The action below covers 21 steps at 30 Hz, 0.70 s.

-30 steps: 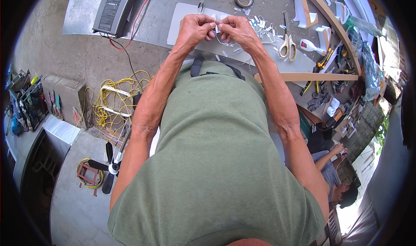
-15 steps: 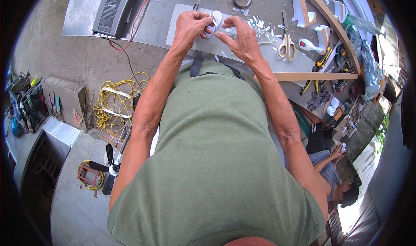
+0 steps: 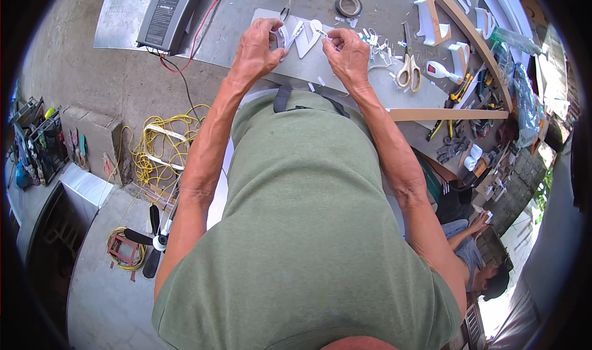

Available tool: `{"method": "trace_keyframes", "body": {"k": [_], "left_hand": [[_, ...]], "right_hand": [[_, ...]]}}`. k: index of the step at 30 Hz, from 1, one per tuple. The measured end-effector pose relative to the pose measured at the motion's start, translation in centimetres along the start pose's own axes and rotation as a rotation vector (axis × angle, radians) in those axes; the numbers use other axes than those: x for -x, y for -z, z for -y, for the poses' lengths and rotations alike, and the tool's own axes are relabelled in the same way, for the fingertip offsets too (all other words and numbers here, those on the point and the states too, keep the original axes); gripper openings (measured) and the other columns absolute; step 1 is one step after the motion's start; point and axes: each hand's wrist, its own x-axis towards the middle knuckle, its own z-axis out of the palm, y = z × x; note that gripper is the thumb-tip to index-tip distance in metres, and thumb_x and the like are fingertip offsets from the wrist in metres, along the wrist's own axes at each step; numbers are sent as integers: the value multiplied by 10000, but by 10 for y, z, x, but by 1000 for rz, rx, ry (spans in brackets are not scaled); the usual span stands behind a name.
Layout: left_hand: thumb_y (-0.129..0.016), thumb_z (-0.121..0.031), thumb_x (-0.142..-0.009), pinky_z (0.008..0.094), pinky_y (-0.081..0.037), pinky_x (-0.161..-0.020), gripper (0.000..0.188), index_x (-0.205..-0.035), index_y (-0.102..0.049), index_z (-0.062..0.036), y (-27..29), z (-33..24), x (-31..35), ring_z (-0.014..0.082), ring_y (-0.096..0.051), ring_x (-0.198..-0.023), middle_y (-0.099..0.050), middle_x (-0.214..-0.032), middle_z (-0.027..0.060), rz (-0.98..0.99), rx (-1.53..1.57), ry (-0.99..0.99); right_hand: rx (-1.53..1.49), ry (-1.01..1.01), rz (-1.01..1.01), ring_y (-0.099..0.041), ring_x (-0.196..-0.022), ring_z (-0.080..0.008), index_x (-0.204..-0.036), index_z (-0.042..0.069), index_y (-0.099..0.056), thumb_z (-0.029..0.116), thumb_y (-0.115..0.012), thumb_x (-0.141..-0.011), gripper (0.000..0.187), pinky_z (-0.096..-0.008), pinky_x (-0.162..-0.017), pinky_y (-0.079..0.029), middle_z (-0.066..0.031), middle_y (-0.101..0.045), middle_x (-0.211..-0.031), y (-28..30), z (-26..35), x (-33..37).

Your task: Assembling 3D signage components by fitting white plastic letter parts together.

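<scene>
2 bare forearms (image 3: 213,134) reach forward. The left hand (image 3: 251,53) curves inward, palm facing right; the right hand (image 3: 347,59) pinches, knuckles bent.

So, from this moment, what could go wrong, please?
The right hand seems to pinch a thin white piece; it could slip and get lost among the loose white bits nearby.

The scissors lie beside those bits, so a careless reach might end in a nick.

The flat white shape lies between that and the left hand, so either might bump it.

Tangled yellow cord (image 3: 161,145), black-bladed fan (image 3: 159,242), greenish bottle (image 3: 517,40)
</scene>
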Motion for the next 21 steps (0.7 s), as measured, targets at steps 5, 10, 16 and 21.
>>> {"method": "trace_keyframes", "body": {"k": [5, 10, 16, 21], "left_hand": [[-771, 42, -754, 381, -560, -836, 448, -1186, -666, -14, -4, -4, 14, 308, -689, -1011, -651, -1127, 171, 95, 136, -117], [-790, -7, -770, 411, -553, -794, 370, -1121, -675, -14, -21, -1, 17, 354, -670, -926, -659, -1036, 159, 55, 40, -175], [-848, -91, -738, 399, -542, -779, 359, -1061, -709, -20, -42, -14, 16, 305, -661, -905, -661, -1007, 133, 41, -178, -175], [-857, -117, -737, 418, -531, -863, 409, -1097, -687, -24, -40, -7, 9, 327, -616, -1014, -643, -1091, 124, -51, -133, -331]], "right_hand": [[-45, -53, -3, -693, -696, -252, -893, -6, -731, 154, -745, -828, 174, -390, -679, -544, -138, -720, -810, -5, -7, 0], [-49, -26, 3, -691, -690, -265, -867, -7, -741, 144, -742, -829, 155, -392, -663, -541, -143, -713, -785, -6, -1, 5], [-14, 52, -24, -678, -666, -281, -806, 3, -716, 129, -738, -829, 130, -401, -647, -534, -142, -698, -760, -17, -6, 8], [-14, 127, -30, -668, -668, -314, -785, 13, -701, 109, -738, -819, 108, -417, -629, -518, -151, -672, -741, -18, -11, 11]]}}
